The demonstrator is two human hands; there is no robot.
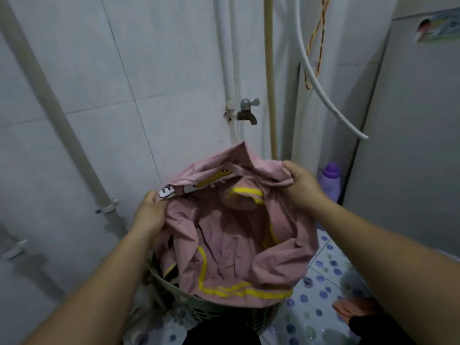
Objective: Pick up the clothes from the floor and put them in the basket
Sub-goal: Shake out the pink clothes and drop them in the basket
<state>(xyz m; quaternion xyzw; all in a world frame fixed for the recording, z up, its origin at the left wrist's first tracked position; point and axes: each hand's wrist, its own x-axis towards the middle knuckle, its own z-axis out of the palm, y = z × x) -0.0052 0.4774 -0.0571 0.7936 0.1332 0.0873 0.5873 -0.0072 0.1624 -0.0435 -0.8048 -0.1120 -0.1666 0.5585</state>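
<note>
A pink garment [234, 242] with yellow stripes and a cartoon print hangs spread between both hands, its lower part draped over and into the grey perforated basket [199, 311] below. My left hand [149, 215] grips the garment's left edge near a white printed patch. My right hand [302, 186] clutches its bunched right edge, slightly higher. The basket's inside is mostly hidden by the cloth. An orange cloth [353, 307] and a dark cloth [373, 324] lie on the dotted floor at the lower right.
White tiled walls stand close ahead, with pipes [229, 70] and a tap [247, 110]. A white hose [323, 90] hangs at the right. A purple bottle [329, 180] stands on the floor beside a white appliance [410, 145]. A slanted pipe [62, 125] crosses the left wall.
</note>
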